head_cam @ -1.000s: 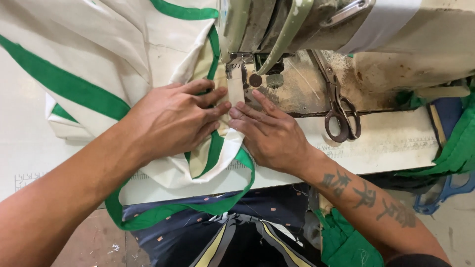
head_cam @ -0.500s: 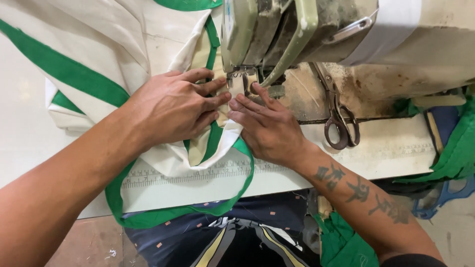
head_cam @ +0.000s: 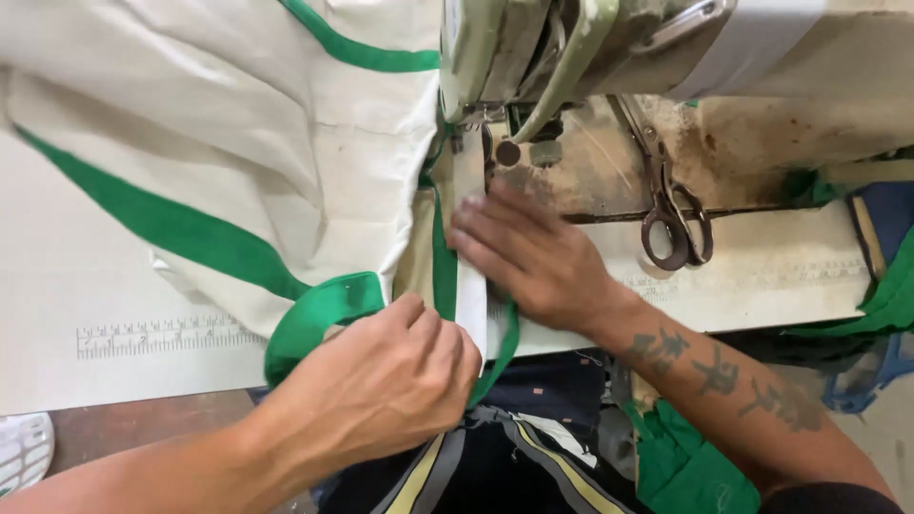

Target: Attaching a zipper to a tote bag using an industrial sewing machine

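Under the head of an old sewing machine (head_cam: 571,48), at twelve o'clock in the view, a cream cloth piece (head_cam: 238,162) trimmed with green binding (head_cam: 162,228) lies across the table and runs in toward the needle area. The person's right hand (head_cam: 533,262) rests flat at the centre, fingers spread and pointing to about ten o'clock, pressing down on a narrow white strip (head_cam: 471,286) and the green edge beside it, just short of the presser foot (head_cam: 495,152). The left hand (head_cam: 390,381) sits at six o'clock from that, nearer the person, curled closed with the near end of the same strip and fold pinched between thumb and fingers. The two hands are apart, with the strip stretched between them; the bulk of the cloth lies at nine to eleven o'clock from both hands.

At three o'clock from the right hand a pair of dark, worn scissors (head_cam: 671,205) lies on the stained machine bed (head_cam: 743,143), handles toward the person. The work table (head_cam: 57,286) is pale, with a printed ruler scale (head_cam: 157,338) along its near edge at eight o'clock and another at four o'clock. Green fabric scraps (head_cam: 695,466) hang below the table edge at five o'clock, and more green and blue cloth (head_cam: 890,286) bunches at the far right. Brownish floor (head_cam: 124,428) shows at the lower left.
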